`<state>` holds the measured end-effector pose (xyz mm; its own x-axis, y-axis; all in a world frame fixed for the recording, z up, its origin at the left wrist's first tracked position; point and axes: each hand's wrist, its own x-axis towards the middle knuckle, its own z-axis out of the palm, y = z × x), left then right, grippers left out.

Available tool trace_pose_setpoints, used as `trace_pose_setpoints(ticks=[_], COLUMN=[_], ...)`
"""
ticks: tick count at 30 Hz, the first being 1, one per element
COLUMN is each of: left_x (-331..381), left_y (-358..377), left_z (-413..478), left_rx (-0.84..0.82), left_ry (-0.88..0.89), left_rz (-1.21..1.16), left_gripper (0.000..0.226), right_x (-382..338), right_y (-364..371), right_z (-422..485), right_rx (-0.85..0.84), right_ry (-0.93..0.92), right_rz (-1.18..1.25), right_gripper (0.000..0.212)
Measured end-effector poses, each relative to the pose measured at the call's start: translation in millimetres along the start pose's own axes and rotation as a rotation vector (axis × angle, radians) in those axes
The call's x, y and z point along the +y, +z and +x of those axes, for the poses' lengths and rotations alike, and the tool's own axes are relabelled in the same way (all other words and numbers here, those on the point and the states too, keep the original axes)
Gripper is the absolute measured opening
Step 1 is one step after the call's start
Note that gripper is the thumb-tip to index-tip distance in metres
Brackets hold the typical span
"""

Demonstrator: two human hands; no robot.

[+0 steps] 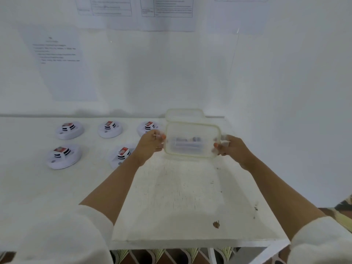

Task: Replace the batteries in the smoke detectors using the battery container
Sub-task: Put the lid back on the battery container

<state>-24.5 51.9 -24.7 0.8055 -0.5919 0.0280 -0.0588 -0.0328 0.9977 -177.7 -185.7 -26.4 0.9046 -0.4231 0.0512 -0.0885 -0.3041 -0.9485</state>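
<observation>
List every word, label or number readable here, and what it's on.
No text here is legible.
Wall sheets: printed lines, too blurred to read.
Smoke detectors: red labels on top, too blurred to read.
Battery container: no text visible.

White bench (190, 197), scuffed and a bit grubby. Printed sheets (57, 60) up on the wall (285, 92) behind it, brown crumb (216, 224) near its front edge, patterned floor (152, 256) below.
</observation>
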Motion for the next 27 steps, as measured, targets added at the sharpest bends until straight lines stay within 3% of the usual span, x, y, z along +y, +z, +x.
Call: trace_pose_setpoints(ticks=[5,12,15,19,27], left_x=[11.4,10.1,4.4,2.5,5.0], left_y=[2.3,2.1,1.3,-2.7,-6.4], left_z=[43.3,78.2,81.9,86.0,72.7], left_rx=[0.142,0.159,0.101,0.078,0.048], left_ry=[-0.152,-0.284,-0.351,-0.382,-0.466], left_rz=[0.025,0.135,0.073,0.008,0.030], left_gripper=[0.025,0.014,0.016,0.016,0.012], right_x=[-17.0,-21.2,-18.5,-21.6,-19.6], right_y=[5.3,16.2,19.9,21.0,18.8], right_z=[38.4,77.1,85.3,88.5,77.3], right_rx=[0.097,0.186,0.193,0.186,0.064], right_ry=[0.147,0.302,0.354,0.424,0.511], right_rz=[0.096,-0.078,-0.074,0.019,0.094], right_gripper=[0.041,0.055,0.047,0.009,0.024])
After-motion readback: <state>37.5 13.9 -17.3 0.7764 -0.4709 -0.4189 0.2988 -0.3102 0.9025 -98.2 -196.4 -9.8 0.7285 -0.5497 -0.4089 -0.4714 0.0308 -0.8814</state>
